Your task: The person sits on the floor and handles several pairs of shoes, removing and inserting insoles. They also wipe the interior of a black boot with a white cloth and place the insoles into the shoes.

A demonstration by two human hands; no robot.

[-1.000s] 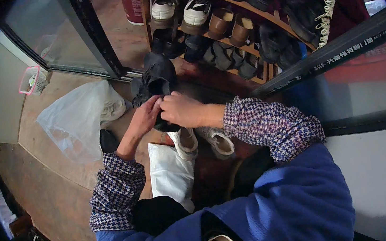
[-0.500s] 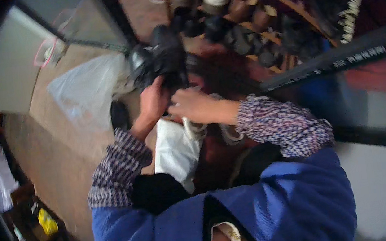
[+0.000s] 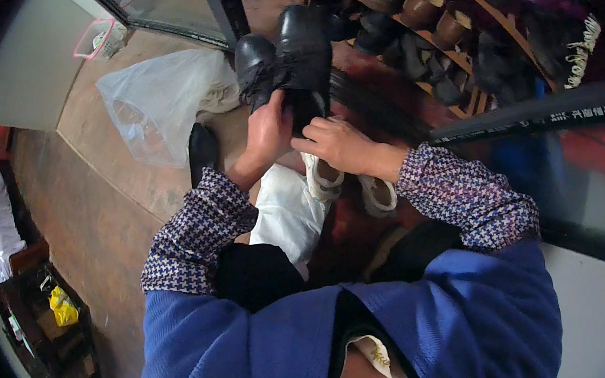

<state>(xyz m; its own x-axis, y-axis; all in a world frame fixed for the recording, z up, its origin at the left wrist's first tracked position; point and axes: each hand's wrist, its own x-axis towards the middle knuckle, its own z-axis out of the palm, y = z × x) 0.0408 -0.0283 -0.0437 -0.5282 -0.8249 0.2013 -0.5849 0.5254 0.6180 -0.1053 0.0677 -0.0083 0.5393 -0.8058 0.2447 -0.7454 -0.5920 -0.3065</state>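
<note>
A black leather boot (image 3: 303, 43) points away from me, its toe at the far end. Around its near end my left hand (image 3: 268, 131) is closed, thumb lying on top. My right hand (image 3: 346, 145) is beside the left, fingers bent and bunched at the boot's near edge; the fingertips are partly hidden. Another black shoe (image 3: 255, 58), with wrinkled leather, lies against the boot's left side. Just below my hands are a white shoe (image 3: 325, 179) and a second pale shoe (image 3: 379, 195). A white cloth or bag (image 3: 286, 209) lies beside them.
A clear plastic bag (image 3: 151, 102) lies on the floor to the left, with a black shoe (image 3: 203, 152) near it. Shoe shelves (image 3: 442, 39) fill the far right. A dark door-frame bar (image 3: 548, 115) crosses the right side. A dark wooden rack (image 3: 48, 345) stands at left.
The whole view has shifted, with the scene now further right. Both hands stay at the boot's near end, the right one slightly lower against it. The boot shows more sharply.
</note>
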